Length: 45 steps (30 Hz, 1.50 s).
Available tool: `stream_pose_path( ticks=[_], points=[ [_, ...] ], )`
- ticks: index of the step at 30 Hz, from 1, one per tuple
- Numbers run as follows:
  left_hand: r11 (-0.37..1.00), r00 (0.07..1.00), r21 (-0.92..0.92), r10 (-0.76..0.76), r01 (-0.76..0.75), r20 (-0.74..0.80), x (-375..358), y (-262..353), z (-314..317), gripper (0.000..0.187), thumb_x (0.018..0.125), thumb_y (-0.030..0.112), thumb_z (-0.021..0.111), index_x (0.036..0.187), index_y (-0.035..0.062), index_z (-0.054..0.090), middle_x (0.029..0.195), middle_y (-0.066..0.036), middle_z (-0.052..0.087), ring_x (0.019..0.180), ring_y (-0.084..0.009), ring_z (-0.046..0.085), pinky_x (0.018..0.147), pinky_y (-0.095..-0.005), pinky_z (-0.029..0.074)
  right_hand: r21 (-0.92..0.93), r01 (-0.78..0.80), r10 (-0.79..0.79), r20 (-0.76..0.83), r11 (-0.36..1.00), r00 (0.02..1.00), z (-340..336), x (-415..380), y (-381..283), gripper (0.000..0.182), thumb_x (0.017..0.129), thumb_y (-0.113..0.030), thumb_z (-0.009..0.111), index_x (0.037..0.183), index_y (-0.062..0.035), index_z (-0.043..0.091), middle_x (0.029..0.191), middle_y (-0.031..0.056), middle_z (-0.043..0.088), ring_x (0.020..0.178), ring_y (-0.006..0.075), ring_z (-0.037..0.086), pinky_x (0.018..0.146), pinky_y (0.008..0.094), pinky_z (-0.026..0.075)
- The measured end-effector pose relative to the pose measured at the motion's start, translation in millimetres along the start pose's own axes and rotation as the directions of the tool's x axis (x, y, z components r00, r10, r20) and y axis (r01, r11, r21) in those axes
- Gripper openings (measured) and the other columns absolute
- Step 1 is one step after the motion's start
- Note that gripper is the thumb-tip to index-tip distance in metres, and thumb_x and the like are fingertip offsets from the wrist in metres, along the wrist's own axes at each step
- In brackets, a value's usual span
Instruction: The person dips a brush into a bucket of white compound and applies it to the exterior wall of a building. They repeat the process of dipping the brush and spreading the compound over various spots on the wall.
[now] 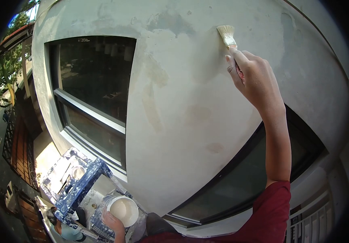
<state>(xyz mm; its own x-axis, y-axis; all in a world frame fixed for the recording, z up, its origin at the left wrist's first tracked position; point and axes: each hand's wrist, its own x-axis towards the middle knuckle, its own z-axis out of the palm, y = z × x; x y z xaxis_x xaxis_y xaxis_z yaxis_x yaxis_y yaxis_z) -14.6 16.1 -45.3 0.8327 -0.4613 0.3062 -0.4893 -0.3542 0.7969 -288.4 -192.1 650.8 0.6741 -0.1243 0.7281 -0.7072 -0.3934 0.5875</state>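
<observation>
My right hand [259, 75] is raised high against the wall, its fingers wrapped round the handle of a paintbrush [227, 37]. The pale bristles point up and to the left, close to the wall's surface. Low in the view, my left hand [113, 222] grips the side of a white bucket [109, 199] near its rim. Inside the bucket is off-white paint [122, 210]. The wall [190, 81] is pale grey-white, with darker grey and beige patches.
A blue, paint-spattered ladder [81, 184] stands by the bucket, with items on its top. One window [93, 81] is at left, a second dark window [239, 170] at lower right. A person in a light blue top [70, 232] is below at left.
</observation>
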Motion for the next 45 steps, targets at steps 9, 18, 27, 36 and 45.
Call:
stream_pose_path(
  ticks=[9,18,27,36,45],
  points=[
    [1.0,1.0,0.031,-0.004,0.004,0.01,-2.1,-4.8,2.5,0.053,0.114,0.035,0.034,0.142,-0.0005,0.062,0.142,-0.024,0.063,0.132,-0.045,0.052,0.113,-0.0565,0.036,0.035,0.025,-0.024,-0.047,0.999,0.999,-20.5,-8.0,7.1,0.025,0.103,-0.016,0.068,0.083,-0.0015,0.065,0.057,0.011,0.054,0.052,0.0286,0.056,0.051,0.0424,0.047],
    [1.0,1.0,0.018,0.02,-0.02,0.008,-1.7,0.2,-0.6,0.055,0.114,0.039,0.037,0.144,-0.0002,0.061,0.139,-0.026,0.063,0.13,-0.047,0.053,0.112,-0.0565,0.037,0.141,-0.042,0.045,-0.02,0.989,0.999,-38.1,-8.2,14.1,0.021,0.1,-0.008,0.071,0.119,0.0015,0.073,0.072,0.0137,0.061,0.061,0.0274,0.057,0.061,0.0408,0.046],
    [1.0,1.0,0.011,0.02,-0.019,-0.005,-5.8,1.6,-0.7,0.053,0.114,0.037,0.038,0.142,-0.0001,0.063,0.139,-0.027,0.063,0.129,-0.0469,0.052,0.112,-0.0565,0.036,0.192,-0.052,0.052,0.008,0.98,0.999,-39.7,-6.9,12.3,0.026,0.103,-0.01,0.068,0.125,0.0042,0.071,0.075,0.0176,0.063,0.063,0.0268,0.061,0.063,0.0449,0.047],
    [0.999,0.999,0.033,0.041,-0.041,-0.003,-10.2,-1.0,1.8,0.049,0.114,0.033,0.037,0.141,0.0006,0.062,0.14,-0.022,0.064,0.132,-0.044,0.052,0.114,-0.0562,0.035,0.752,-0.199,0.237,0.059,0.628,0.97,-54.2,-14.0,6.3,0.03,0.11,-0.022,0.063,0.106,0.006,0.073,0.081,0.0086,0.071,0.062,0.0156,0.071,0.05,0.0286,0.054],
    [0.996,0.996,0.02,0.09,-0.089,-0.021,-13.5,-0.1,3.4,0.05,0.114,0.034,0.036,0.139,0.0013,0.063,0.14,-0.02,0.065,0.131,-0.042,0.053,0.112,-0.0551,0.036,0.791,-0.021,0.252,-0.169,0.612,0.953,-10.3,-14.6,27.0,0.032,0.105,-0.027,0.07,0.118,0.001,0.062,0.097,0.0119,0.075,0.088,0.02,0.077,0.075,0.0322,0.064]
  ],
)
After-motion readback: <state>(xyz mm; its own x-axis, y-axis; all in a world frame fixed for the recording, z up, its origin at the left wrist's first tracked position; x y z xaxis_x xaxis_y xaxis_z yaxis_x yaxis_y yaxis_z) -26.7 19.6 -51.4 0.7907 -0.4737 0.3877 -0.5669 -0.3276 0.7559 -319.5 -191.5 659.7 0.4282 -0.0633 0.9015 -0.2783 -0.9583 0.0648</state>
